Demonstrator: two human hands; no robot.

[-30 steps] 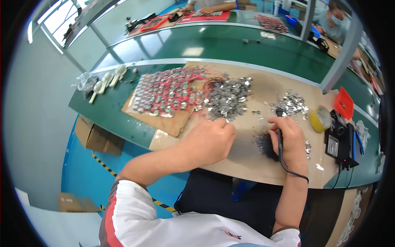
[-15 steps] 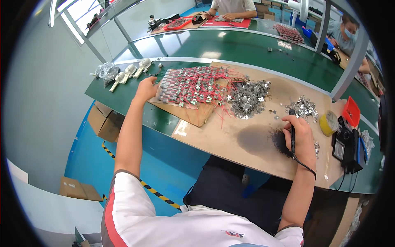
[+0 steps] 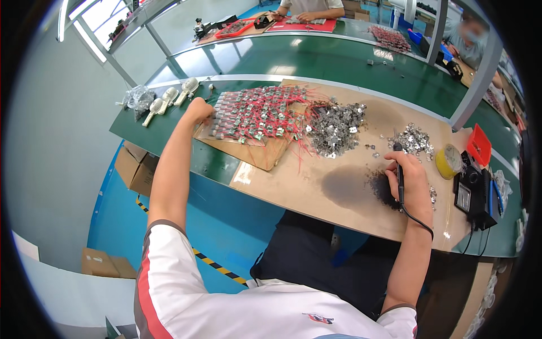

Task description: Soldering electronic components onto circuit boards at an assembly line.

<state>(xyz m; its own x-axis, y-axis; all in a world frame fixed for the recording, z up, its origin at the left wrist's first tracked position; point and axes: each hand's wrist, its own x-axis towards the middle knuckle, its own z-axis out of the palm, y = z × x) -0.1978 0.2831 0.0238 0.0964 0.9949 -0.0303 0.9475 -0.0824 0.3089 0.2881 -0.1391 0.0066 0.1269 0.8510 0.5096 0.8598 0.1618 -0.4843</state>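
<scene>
In my right hand is a soldering iron, gripped like a pen, its tip pointing away from me beside a small heap of shiny metal pieces. My left hand reaches to the left edge of neat rows of small circuit boards with red wires. Its fingers are curled in there, and what they pinch, if anything, is hidden. The rows lie on a piece of cardboard. Right of them spreads a larger pile of metal parts.
Beyond my left hand lie several cream handheld fans and a clear plastic bag. On the right stand a yellow round tin, a red tray and a black soldering station. A metal post rises behind. Two people work across the benches.
My left hand's fingers have curled in more at the edge of the rows. The right hand keeps its grip on the soldering iron, nearly still. The whole view has shifted slightly.
</scene>
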